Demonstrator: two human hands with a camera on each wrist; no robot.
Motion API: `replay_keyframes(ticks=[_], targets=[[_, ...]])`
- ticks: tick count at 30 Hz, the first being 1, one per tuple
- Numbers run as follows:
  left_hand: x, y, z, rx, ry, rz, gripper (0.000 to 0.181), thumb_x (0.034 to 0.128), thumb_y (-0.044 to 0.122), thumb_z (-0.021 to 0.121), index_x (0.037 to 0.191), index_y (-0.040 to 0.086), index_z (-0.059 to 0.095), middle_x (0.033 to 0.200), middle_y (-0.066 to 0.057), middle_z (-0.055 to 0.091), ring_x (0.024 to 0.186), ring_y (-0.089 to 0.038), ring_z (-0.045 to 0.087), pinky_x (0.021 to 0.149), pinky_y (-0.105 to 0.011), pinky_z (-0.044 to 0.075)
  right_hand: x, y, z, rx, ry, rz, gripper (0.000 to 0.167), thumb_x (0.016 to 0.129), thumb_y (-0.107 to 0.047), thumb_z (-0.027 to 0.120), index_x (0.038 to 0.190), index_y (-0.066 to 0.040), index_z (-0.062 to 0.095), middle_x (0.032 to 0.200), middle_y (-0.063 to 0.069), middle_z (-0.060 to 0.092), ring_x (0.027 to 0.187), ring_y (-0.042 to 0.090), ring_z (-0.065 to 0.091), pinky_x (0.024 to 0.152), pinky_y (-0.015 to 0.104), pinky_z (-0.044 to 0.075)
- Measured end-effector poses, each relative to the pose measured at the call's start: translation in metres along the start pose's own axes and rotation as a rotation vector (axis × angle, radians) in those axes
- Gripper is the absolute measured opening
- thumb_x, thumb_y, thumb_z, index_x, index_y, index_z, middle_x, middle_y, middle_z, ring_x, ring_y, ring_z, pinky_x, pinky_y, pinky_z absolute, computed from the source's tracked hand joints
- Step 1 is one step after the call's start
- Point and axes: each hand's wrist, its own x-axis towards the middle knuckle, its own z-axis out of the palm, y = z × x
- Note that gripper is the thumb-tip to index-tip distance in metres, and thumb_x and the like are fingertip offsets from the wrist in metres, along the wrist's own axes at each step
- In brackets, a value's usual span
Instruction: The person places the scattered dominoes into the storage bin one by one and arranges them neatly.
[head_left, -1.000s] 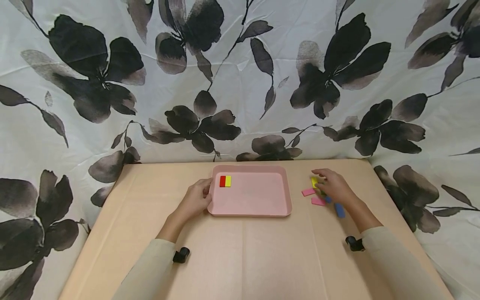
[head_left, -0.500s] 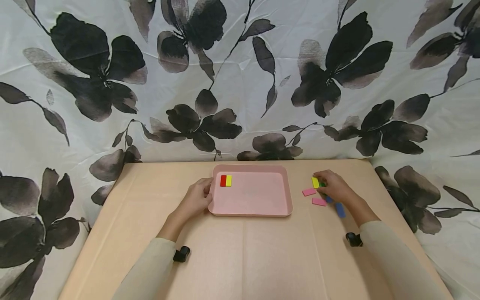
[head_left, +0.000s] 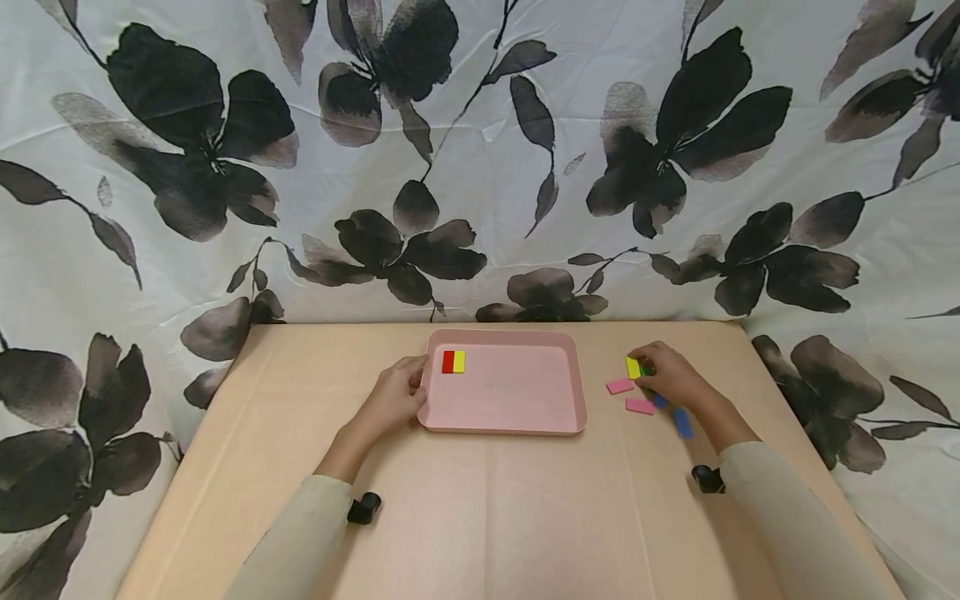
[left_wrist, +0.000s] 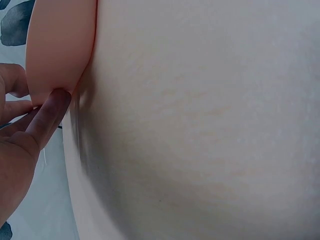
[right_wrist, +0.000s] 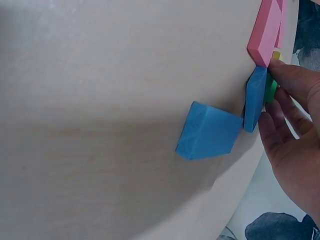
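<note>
A pink tray [head_left: 517, 387] lies at the back of the table, with a red block [head_left: 448, 362] and a yellow block [head_left: 459, 362] side by side near its upper left corner. My left hand [head_left: 392, 393] grips the tray's left end; in the left wrist view the thumb presses the tray's outer wall [left_wrist: 62, 50]. Right of the tray, my right hand [head_left: 675, 375] pinches another yellow block [head_left: 633, 368] between thumb and fingers. A green block [right_wrist: 270, 89] sits just behind it, partly covered by the hand.
Two pink blocks [head_left: 640, 406] lie left of and below the right hand. Two blue blocks [right_wrist: 209, 131] lie close beneath that hand. A floral cloth [head_left: 495, 167] hangs behind the tan table [head_left: 555, 508], whose far edge runs just behind the tray.
My right hand's fingers have closed in on the yellow block, and the index finger has drawn nearer to the thumb. The left hand and tray stay as they were.
</note>
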Motion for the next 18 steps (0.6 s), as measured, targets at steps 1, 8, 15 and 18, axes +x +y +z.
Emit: replay_keyframes(ticks=[1,8,15,18], targets=[[0.000,0.000,0.000,0.000,0.001,0.000,0.057,0.0927,-0.001,0.061,0.149,-0.004,0.051,0.143,-0.020,0.058,0.103,-0.028,0.068,0.087,-0.037,0.062,0.000,0.001,0.000,-0.002,0.001,0.003,0.048,0.093,-0.004,0.073,0.136,0.008,0.056,0.132,0.030,0.051,0.119,0.048,0.056,0.102,0.061,0.050],[0.001,-0.001,0.000,0.005,0.006,0.019,0.057,0.0921,-0.002,0.061,0.148,-0.006,0.051,0.141,-0.022,0.059,0.103,-0.028,0.068,0.088,-0.038,0.062,-0.002,0.000,-0.001,0.012,0.018,0.046,0.051,0.093,-0.007,0.074,0.139,0.005,0.054,0.133,0.029,0.054,0.118,0.045,0.056,0.102,0.059,0.052],[0.000,0.000,0.000,0.010,0.006,0.016,0.057,0.0919,-0.001,0.062,0.147,-0.006,0.051,0.140,-0.022,0.060,0.102,-0.028,0.068,0.087,-0.037,0.062,-0.003,-0.009,-0.003,0.025,0.062,-0.007,0.052,0.092,-0.009,0.075,0.138,0.004,0.056,0.134,0.027,0.054,0.119,0.047,0.059,0.098,0.058,0.055],[0.001,0.000,0.000,0.015,0.007,0.017,0.057,0.0917,-0.001,0.062,0.147,-0.006,0.052,0.140,-0.021,0.060,0.101,-0.027,0.068,0.086,-0.037,0.061,-0.004,-0.017,-0.004,0.003,0.085,-0.059,0.050,0.091,-0.007,0.075,0.136,0.005,0.058,0.133,0.027,0.056,0.116,0.046,0.061,0.097,0.058,0.055]])
